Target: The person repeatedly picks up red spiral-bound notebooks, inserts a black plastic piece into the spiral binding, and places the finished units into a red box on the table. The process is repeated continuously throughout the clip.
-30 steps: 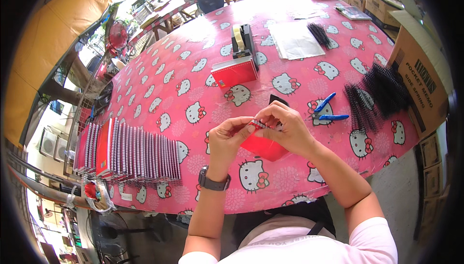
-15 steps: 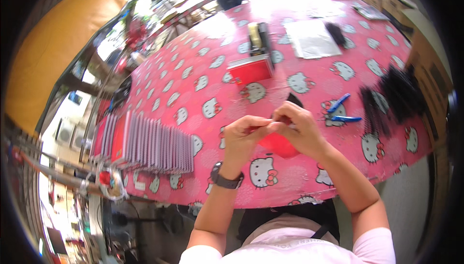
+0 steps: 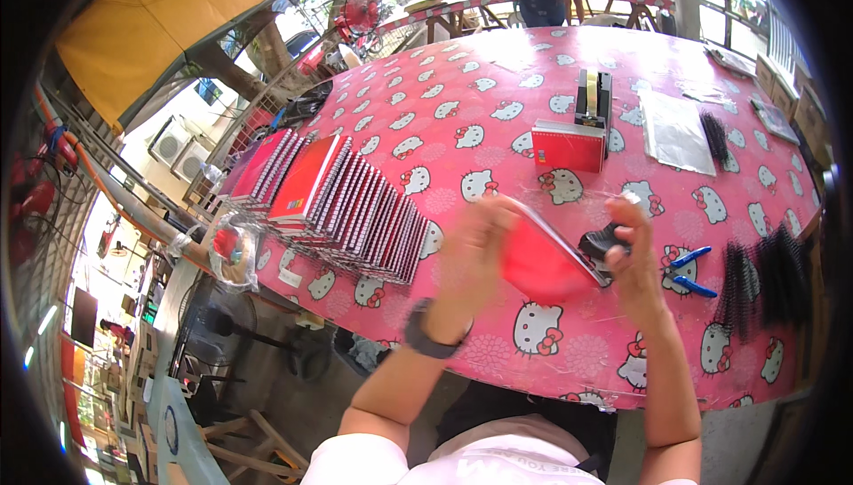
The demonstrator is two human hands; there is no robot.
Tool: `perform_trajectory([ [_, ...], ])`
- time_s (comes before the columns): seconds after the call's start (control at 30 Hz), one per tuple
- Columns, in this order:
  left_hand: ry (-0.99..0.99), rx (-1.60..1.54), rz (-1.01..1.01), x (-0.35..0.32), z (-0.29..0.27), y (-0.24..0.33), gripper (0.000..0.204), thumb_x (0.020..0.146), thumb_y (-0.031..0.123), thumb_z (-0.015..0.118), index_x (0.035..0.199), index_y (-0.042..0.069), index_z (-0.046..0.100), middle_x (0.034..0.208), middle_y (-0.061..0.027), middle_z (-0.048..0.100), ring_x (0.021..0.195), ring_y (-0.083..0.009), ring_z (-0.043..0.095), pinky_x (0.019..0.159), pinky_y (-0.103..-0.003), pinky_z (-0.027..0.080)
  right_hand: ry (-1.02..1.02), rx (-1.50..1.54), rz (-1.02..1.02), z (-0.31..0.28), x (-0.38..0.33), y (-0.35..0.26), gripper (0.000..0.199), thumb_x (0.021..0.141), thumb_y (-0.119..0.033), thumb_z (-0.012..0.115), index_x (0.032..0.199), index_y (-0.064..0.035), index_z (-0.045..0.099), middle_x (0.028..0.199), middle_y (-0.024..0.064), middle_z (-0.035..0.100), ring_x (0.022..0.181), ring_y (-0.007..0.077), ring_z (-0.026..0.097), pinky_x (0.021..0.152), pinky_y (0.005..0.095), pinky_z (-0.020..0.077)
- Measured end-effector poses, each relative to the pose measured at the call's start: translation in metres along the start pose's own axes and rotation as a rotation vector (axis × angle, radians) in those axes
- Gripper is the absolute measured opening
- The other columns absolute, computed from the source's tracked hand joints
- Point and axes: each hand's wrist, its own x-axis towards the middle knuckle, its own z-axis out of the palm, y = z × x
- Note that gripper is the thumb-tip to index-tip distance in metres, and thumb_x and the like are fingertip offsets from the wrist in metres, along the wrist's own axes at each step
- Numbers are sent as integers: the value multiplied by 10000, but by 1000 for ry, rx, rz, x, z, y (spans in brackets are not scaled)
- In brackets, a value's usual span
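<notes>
Over pink tablecloth (image 3: 498, 85), both blurred hands, left hand (image 3: 475, 250) and right hand (image 3: 635, 258), apparently grip red notebook (image 3: 542, 263) between them.

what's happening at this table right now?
A person at a pink cartoon-print table holds a red notebook up between both hands, motion-blurred. The left hand grips its left edge; the right hand is at the spine end beside a black spiral binding piece. A long row of finished spiral notebooks stands to the left, loose black spirals and blue pliers to the right.
</notes>
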Motion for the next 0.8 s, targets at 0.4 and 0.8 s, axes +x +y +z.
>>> perform_trajectory([
  [0.4, -411, 1148, 147, 169, -251, -16, 255, 988, 284, 437, 1006, 100, 613, 1017, -94, 610, 966, -269, 556, 833, -375, 421, -165, -187, 8, -12, 6, 44, 209, 908, -176, 593, 1020, 0, 607, 1002, 127, 619, 927, 275, 572, 826, 358, 454],
  [0.8, -164, 1081, 669, 151, -103, 51, 185, 858, 88, 609, 1035, 75, 661, 1048, -94, 635, 979, -270, 563, 833, -346, 463, -155, -194, 131, -13, 2, 52, 160, 868, -124, 618, 981, -10, 625, 935, 134, 612, 893, 291, 591, 775, 372, 482],
])
